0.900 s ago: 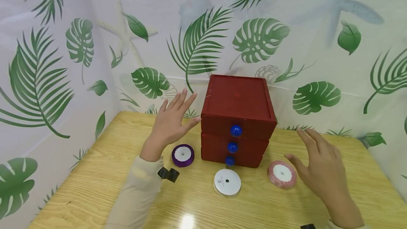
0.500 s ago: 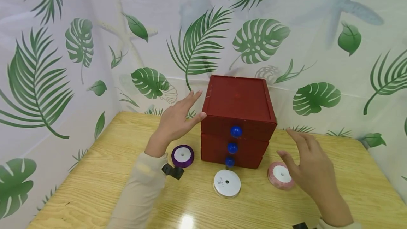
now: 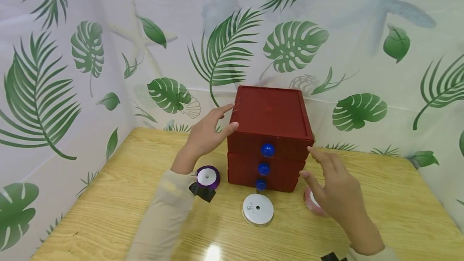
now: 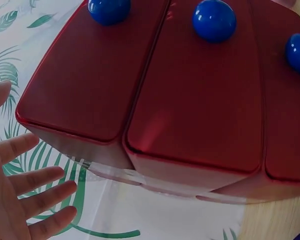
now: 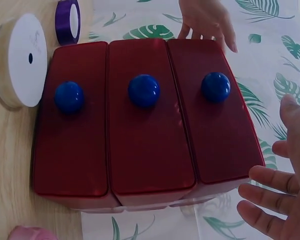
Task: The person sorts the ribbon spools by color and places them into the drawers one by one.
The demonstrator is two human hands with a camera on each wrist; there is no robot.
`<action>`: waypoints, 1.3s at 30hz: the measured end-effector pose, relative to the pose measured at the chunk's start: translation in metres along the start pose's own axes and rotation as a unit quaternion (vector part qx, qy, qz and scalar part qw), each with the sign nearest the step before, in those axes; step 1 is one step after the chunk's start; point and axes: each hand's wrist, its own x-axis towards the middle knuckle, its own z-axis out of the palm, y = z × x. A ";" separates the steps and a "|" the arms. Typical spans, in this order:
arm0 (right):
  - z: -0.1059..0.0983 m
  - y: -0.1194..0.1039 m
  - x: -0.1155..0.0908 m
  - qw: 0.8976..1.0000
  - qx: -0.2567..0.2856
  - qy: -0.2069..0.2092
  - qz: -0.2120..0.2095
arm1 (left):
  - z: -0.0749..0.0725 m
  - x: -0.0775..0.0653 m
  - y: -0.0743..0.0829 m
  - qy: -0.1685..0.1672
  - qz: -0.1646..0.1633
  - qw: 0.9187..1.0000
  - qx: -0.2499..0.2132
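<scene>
A dark red three-drawer box point(image 3: 270, 112) with round blue knobs point(image 3: 268, 150) stands upright on the table, its drawers closed. My left hand point(image 3: 206, 134) is at its upper left edge, fingers extended and thumb spread, fingertips right at the side. On the other side my right hand point(image 3: 335, 184) has its fingers stretched toward the upper right front corner, holding nothing. The right wrist view shows those right fingers point(image 5: 270, 200) beside the box's end. In the left wrist view the left fingers point(image 4: 45, 195) are spread next to the top drawer's corner.
A white ribbon spool point(image 3: 258, 209) lies in front of the box. Left of the box is a purple ribbon spool point(image 3: 208, 177), partly behind the left wrist strap. A pink ribbon spool point(image 3: 312, 202) is partly covered by my right hand. A leaf-print cloth point(image 3: 163, 51) hangs behind the wooden table point(image 3: 119, 196).
Both hands have moved inward to the box, the left one rightward and the right one leftward. The box and spools stay in place.
</scene>
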 end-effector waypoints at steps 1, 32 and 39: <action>0.002 -0.001 0.000 1.000 0.004 -0.001 -0.002 | 0.001 0.001 0.000 -0.001 0.002 1.000 -0.014; 0.040 -0.032 0.010 0.996 0.082 -0.014 0.030 | 0.017 0.008 -0.007 -0.011 -0.036 0.970 -0.239; 0.045 -0.036 0.014 0.994 0.104 -0.013 0.039 | 0.019 0.008 -0.007 -0.012 -0.048 0.960 -0.277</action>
